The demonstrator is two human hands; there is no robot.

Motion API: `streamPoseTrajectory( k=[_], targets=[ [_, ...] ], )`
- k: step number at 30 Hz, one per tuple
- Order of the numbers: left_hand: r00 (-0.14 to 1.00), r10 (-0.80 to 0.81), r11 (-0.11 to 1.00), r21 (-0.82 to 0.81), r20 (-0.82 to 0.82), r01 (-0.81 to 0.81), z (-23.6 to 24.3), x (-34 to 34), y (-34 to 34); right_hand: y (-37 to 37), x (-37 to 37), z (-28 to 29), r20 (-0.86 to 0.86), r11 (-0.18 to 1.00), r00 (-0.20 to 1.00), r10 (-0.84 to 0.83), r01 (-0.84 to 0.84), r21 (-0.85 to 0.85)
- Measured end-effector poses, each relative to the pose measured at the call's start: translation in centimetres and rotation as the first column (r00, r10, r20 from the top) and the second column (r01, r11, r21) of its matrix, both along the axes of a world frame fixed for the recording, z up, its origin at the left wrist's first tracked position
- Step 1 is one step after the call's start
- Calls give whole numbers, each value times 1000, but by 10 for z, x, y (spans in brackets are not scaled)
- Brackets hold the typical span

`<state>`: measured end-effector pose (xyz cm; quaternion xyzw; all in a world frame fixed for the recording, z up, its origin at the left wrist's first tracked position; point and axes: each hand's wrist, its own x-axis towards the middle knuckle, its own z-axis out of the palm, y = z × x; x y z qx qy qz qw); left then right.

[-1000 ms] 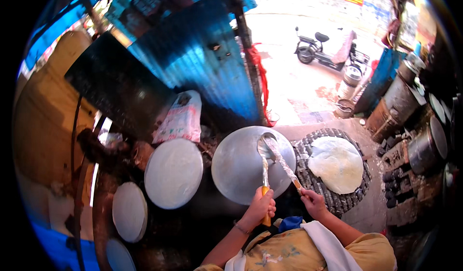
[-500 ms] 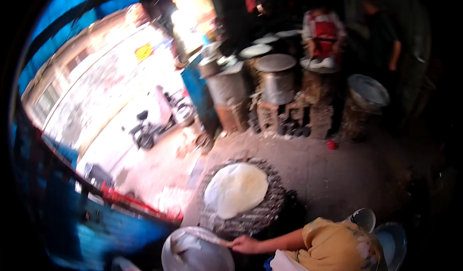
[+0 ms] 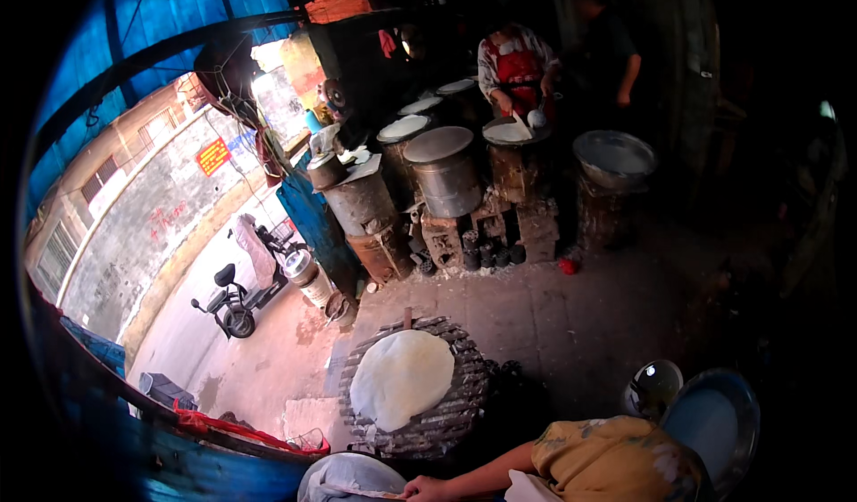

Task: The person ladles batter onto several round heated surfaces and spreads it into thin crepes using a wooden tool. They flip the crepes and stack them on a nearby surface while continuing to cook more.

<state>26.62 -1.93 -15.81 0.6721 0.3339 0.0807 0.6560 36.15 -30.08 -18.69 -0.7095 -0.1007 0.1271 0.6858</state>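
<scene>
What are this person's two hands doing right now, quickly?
Left hand: out of view, so it cannot be told.
Right hand: closed, holding a long flat pale stick.

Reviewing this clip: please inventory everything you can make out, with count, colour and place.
Round slatted grate: 1, dark, lower centre
Thin roundish sheet: 1, off-white, on the grate
Round metal griddle: 1, grey, lower edge
Long flat stick: 1, pale, across the griddle
Cylindrical metal pot: 1, silver, back, centre
Round topped vessels: at least 3, white tops, behind the pot
Wide metal bowl: 1, silver, right of the pot
Round basin: 1, bluish, lower right
Parked scooter: 1, black, outside left
Co-workers: 2, one red-aproned, one dark-clothed, back
Patterned sleeve: 1, yellow, lower right
Right grip: 1, bare, holding the stick
Left grip: not in view
</scene>
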Motion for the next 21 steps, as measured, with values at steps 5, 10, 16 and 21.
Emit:
streamPoseTrajectory(
  k=[5,10,16,21],
  targets=[
    [993,-29,998,60,-116,36,109,-45,-77,-14,3,1,-100,990,985,-138,134,-47],
    [985,-74,997,-8,-154,73,103,-80,-87,27,7,-17,39,991,995,90,-85,-107],
    [995,-40,999,3,-95,41,104,-128,-112,3,15,32,-110,989,993,-35,19,-146],
    [989,-103,869,-494,-106,38,116,-128,-95,38,27,-14,107,979,979,176,-162,-122]
  ],
)
